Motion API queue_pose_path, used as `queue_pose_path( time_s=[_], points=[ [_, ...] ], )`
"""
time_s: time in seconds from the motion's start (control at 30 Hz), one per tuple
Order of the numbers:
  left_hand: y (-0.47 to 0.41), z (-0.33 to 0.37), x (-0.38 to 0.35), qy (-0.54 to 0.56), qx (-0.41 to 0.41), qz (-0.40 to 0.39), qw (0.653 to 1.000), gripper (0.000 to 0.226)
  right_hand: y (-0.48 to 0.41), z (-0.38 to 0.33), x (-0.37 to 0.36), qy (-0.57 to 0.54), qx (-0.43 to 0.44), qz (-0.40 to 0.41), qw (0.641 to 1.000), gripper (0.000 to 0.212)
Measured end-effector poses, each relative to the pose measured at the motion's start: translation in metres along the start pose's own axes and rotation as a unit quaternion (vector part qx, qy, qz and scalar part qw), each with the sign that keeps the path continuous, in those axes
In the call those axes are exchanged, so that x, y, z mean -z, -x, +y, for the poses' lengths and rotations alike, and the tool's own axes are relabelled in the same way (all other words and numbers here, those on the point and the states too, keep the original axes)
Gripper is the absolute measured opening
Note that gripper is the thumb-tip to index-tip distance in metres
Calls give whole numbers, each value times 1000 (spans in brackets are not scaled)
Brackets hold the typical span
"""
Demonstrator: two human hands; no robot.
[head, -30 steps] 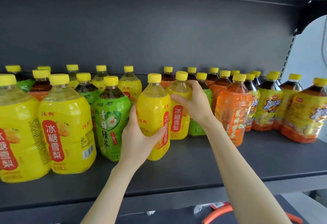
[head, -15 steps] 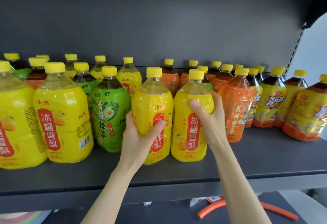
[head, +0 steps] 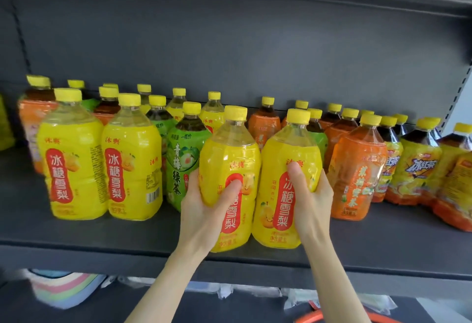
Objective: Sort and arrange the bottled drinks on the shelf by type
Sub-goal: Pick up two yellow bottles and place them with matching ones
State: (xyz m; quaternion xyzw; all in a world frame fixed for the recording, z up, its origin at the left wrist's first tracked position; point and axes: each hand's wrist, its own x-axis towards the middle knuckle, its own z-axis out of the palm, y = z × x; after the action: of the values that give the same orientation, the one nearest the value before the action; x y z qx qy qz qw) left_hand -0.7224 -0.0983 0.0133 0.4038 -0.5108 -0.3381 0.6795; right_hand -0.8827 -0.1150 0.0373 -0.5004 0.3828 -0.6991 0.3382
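Left hand [head: 207,210] grips a yellow pear-drink bottle [head: 229,154]; right hand [head: 310,195] grips a second pear-drink bottle [head: 286,149] just beside it, at three o'clock. Both upright near the shelf [head: 102,233] front; green tea bottle [head: 182,159] at ten o'clock.

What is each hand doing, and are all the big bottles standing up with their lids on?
Left hand: grips the left yellow plastic pear-drink bottle, which is capped and upright.
Right hand: grips the right yellow plastic pear-drink bottle, capped and upright.
Two other yellow bottles: standing, capped, untouched.
Green-label tea bottle: standing, capped, untouched.
Front orange-label bottle: standing, capped, untouched.
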Motion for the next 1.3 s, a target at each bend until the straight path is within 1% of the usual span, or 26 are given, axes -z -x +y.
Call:
queue_pose_path(
  time_s=[0.13,0.3,0.47,0.63,0.7,0.83,1.0,1.1,1.13,1.2,1.23,1.3],
  points=[
    [-2,14,32,7,-27,24,999,82,10,-14,-30,-4,9,-37,999,39],
    [-8,24,85,-7,-45,26,999,86,29,-14,-76,-10,16,-50,999,54],
    [-12,27,140,-15,-41,-16,999,93,55,-6,-123,-2,11,-18,1000,50],
    [-14,25,175,-12,-39,-51,998,86,79,0,-152,6,5,24,1000,52],
    [-17,23,183,-7,-36,-59,998,87,83,0,-160,19,4,37,999,50],
    [-26,19,190,-18,-40,-54,998,96,80,3,-171,42,2,47,998,41],
    [-30,12,194,-43,-39,-27,998,94,78,9,-178,68,2,38,997,27],
    [-32,11,196,-71,-41,-6,997,83,80,9,-180,70,3,30,997,33],
    [-33,10,197,-81,-42,1,996,82,80,9,-182,72,0,29,997,35],
    [-37,8,199,-95,-48,12,994,92,79,10,-187,78,-6,30,996,31],
    [-40,7,201,-99,-50,16,994,98,78,11,-190,82,-8,32,996,33],
    [-45,6,203,-102,-48,20,993,105,77,14,-198,87,-6,40,995,51]
  ],
)
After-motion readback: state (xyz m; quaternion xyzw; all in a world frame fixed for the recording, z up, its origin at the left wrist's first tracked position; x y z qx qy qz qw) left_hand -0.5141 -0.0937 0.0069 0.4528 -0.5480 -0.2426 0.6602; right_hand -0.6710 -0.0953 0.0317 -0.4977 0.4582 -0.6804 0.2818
